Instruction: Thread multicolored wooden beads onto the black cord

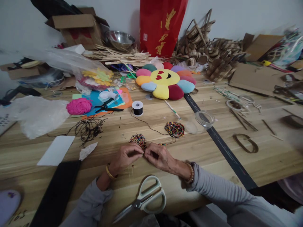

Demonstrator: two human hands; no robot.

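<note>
Your left grip and right grip are pinched, can't tell what; round beads just past, woodgrain surface under.

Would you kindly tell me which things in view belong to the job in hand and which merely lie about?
Apparently in the job: loose beads; strung beads; spool of black cord.
Apparently lying about: pink yarn; flower cushion; metal bowl; red bag.
</note>
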